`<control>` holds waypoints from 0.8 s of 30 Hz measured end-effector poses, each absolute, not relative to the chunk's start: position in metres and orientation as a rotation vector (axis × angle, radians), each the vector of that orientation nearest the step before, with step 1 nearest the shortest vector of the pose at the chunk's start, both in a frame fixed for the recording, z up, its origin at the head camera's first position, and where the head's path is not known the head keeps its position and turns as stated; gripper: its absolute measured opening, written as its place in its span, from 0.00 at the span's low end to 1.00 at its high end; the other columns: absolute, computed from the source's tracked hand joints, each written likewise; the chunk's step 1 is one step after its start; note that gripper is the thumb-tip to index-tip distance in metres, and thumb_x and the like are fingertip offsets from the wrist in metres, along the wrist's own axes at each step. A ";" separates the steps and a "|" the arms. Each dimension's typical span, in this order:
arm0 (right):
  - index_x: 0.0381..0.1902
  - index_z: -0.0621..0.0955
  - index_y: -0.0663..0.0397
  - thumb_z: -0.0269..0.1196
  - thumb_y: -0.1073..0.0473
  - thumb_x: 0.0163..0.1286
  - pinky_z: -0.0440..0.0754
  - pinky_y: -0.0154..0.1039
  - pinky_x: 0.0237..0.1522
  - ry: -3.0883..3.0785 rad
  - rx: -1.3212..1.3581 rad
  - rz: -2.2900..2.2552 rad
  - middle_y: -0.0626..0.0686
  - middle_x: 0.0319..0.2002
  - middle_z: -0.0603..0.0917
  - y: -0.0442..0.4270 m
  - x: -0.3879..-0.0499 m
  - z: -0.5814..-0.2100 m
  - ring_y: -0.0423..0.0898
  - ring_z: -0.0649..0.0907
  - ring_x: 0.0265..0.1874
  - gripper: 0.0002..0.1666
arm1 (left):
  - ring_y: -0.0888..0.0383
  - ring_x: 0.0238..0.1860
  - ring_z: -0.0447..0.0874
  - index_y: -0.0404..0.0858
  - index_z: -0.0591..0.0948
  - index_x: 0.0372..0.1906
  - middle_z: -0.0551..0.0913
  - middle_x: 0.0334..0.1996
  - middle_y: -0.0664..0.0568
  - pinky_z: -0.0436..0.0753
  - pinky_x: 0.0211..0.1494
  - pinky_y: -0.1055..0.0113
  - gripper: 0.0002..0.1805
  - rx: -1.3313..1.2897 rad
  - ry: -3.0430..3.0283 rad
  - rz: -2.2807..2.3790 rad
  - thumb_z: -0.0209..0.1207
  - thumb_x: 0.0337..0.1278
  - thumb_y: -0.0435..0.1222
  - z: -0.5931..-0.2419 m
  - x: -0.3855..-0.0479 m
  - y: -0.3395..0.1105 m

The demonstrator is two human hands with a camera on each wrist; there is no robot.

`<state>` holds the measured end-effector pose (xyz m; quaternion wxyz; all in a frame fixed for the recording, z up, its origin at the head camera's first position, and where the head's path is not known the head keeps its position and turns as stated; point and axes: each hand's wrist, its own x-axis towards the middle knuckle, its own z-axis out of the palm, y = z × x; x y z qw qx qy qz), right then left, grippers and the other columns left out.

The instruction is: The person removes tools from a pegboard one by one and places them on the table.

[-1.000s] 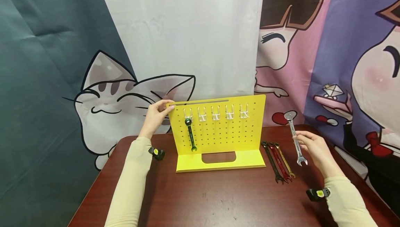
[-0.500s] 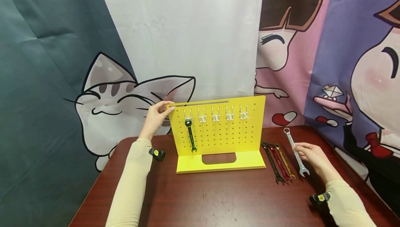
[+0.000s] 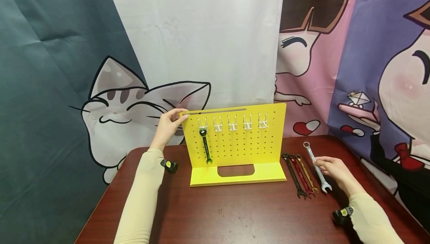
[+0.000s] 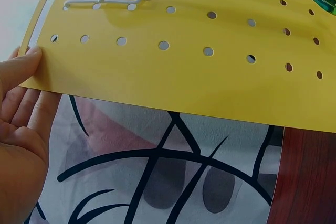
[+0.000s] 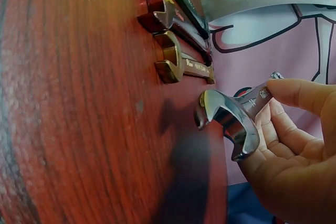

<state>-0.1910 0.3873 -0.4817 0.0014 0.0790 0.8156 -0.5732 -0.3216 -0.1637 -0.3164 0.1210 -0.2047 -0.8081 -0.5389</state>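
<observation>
My left hand (image 3: 167, 126) pinches the upper left corner of the yellow pegboard (image 3: 235, 154), thumb in front and fingers behind, as the left wrist view shows. A green wrench (image 3: 205, 145) hangs from the leftmost white hook. My right hand (image 3: 337, 171) holds a silver wrench (image 3: 323, 178) by its shaft, ring end away from me and open jaw toward me. Left of it lie a gold wrench (image 3: 306, 172), a red wrench (image 3: 301, 175) and a black wrench (image 3: 293, 175), side by side. In the right wrist view the silver wrench's jaw (image 5: 231, 124) is beside the gold one.
Several white wire hooks (image 3: 247, 121) line the board's upper part. The board's flat foot (image 3: 205, 177) rests on the dark red table (image 3: 215, 214). A printed curtain (image 3: 208, 42) hangs behind the table.
The silver wrench has come down toward the table and shifted slightly left, its ring end now much lower. My right hand has lowered with it. My left hand has stayed on the board's corner.
</observation>
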 end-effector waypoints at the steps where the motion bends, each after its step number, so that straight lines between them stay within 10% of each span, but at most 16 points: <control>1: 0.57 0.74 0.81 0.60 0.57 0.75 0.82 0.31 0.38 2.561 0.245 -1.792 0.47 0.41 0.87 0.387 -0.191 -0.482 0.34 0.80 0.35 0.28 | 0.36 0.40 0.81 0.32 0.83 0.55 0.85 0.42 0.33 0.80 0.43 0.72 0.15 -0.595 -2.360 -1.574 0.63 0.68 0.33 -0.319 -0.325 -0.165; 24: 0.54 0.75 0.84 0.60 0.61 0.72 0.79 0.33 0.32 2.618 0.264 -1.558 0.49 0.36 0.82 0.394 -0.200 -0.493 0.37 0.77 0.29 0.25 | 0.53 0.37 0.84 0.38 0.85 0.53 0.87 0.39 0.42 0.82 0.51 0.51 0.16 -0.609 -2.306 -1.610 0.67 0.64 0.41 -0.334 -0.342 -0.170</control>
